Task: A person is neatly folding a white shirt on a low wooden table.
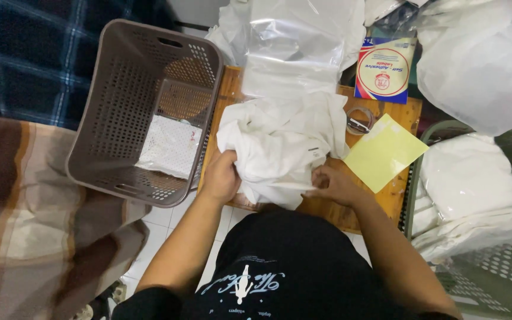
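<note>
Left hand: I have my left hand (220, 176) clenched into the near left edge of the cloth (280, 145), fingers buried in the folds.
Right hand: my right hand (333, 185) pinches the cloth's near right hem between thumb and fingers.
Cloth: white, crumpled, lying mid-table (321, 210), bunched between both hands and spreading away from me toward the far edge; I cannot tell a clear long axis.
Bags: a stack of clear plastic bags (294, 50) lies at the table's far edge, just beyond the cloth.
Sheet: a yellow square sheet (384, 153) sits tilted at the right edge, beside my right hand.
Label pack: a flat blue pack (384, 70) with a red-ringed white circle lies past the far right corner.
Baskets: a brown basket (120, 101) stands left of the table holding one bagged white piece (170, 145); a green basket (505, 278) on the right holds folded white cloth.
</note>
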